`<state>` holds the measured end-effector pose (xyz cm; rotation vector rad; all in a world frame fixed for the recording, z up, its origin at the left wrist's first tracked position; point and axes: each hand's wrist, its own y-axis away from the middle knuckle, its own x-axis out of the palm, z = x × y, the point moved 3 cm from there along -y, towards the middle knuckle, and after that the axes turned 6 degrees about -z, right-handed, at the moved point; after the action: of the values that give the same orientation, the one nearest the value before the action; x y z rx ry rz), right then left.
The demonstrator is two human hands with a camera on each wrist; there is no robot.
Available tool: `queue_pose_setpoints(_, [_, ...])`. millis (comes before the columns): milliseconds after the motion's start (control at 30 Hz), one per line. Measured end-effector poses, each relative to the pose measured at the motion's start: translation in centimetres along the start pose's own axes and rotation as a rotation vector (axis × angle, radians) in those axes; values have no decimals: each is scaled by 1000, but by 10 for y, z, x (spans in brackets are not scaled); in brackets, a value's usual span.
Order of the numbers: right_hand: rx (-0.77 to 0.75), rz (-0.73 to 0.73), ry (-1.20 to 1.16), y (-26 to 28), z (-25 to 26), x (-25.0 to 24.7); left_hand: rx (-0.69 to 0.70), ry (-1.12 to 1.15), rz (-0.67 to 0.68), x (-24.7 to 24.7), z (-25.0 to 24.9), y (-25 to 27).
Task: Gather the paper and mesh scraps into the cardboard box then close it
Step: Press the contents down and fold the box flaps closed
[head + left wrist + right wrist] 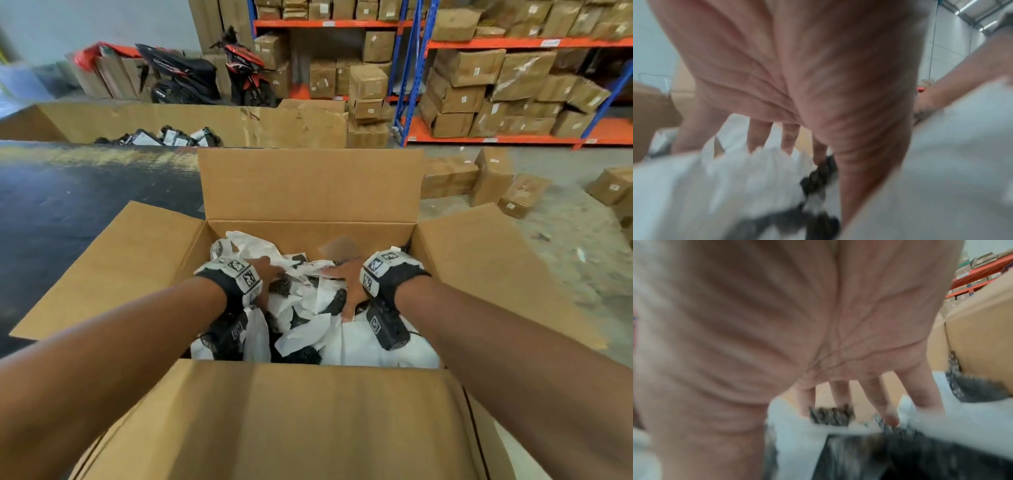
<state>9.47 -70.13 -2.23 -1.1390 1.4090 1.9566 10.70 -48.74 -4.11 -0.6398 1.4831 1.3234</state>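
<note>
We've got both hands flat & spread on the pile: left hand [265,270] and right hand [346,279] press the white paper scraps [308,329] and black mesh scraps [301,356] down inside the cardboard box [308,192]. Its 4 flaps stand open all round the hands, w/ the near flap [274,418] right under our arms, so prob. hands come up first, then that flap.

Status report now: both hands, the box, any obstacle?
Both hands open, left hand and right hand pressing paper and mesh scraps down. Cardboard box open, all four flaps up. Nothing blocks the flaps.
</note>
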Motion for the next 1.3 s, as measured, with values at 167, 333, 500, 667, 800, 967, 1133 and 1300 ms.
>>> queue_pose_setpoints(167, [-53, -217, -127, 24, -9, -25, 16, 104, -64, -48, -1, 34])
queue_pose_setpoints(333, [-82, -407, -31, 62, -12, -52, 27, 191, -219, -76, -4, 74])
queue_pose_setpoints(500, [45, -516, 12, 103, -56, -55, -57, 211, -363, -73, 38, 120])
queue_pose_setpoints(667, [421, -557, -5, 149, -138, -21, -425, 178, -365, -19, 121, 162])
queue_pose_setpoints(800, [708, -619, -97, 191, -173, 15, -653, 277, -325, 11, 160, 188])
queue_pose_setpoints(967, [716, -672, -111, 217, -153, 11, -610, 310, -430, -9, 160, 211])
queue_pose_setpoints(1133, [497, -804, -97, 242, -87, -29, -321, 335, -615, -55, 118, 236])
queue_pose_setpoints(1300, [74, -725, -316, 253, -10, -24, 180, 651, -590, -47, 63, 253])
